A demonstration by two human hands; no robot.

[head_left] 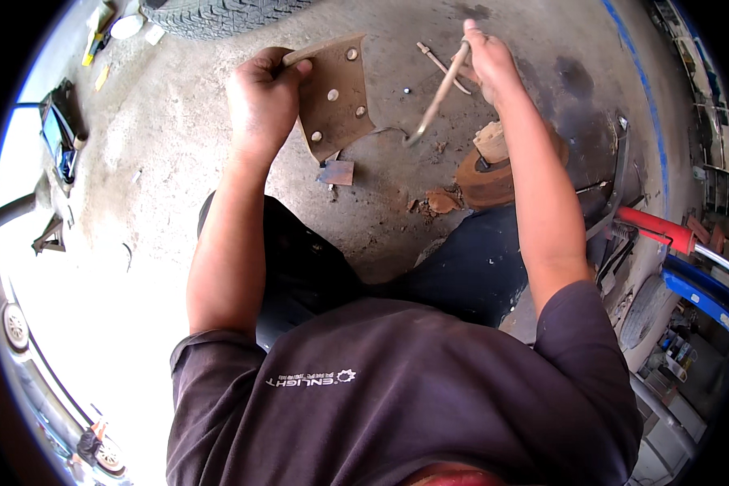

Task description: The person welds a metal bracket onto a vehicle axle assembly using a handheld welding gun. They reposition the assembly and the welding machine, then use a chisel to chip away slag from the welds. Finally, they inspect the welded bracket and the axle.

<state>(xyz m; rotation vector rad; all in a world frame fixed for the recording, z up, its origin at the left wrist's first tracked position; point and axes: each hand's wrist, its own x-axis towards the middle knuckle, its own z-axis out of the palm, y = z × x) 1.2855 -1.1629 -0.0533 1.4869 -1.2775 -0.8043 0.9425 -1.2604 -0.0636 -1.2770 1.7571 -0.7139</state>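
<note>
My left hand [263, 93], closed, grips the upper left edge of a brake lining [336, 93], a curved brown plate with several round holes. It is held up above the concrete floor. My right hand [490, 61] is closed round the upper end of a metal bar [441, 97], thumb along its top. The bar slants down toward the lining, and its lower end looks bent. A thinner metal rod [437, 61] shows just behind it; whether my right hand touches that cannot be told. Beneath the lining, a small dark rectangular piece [336, 172] lies on the floor.
A rusty round disc [482, 182] with a tan block [490, 142] on it sits beside my right forearm. Rust flakes [441, 201] lie near it. A tire [219, 16] is at the far edge. At right are a red cylinder [656, 229] and a blue metal part [701, 296].
</note>
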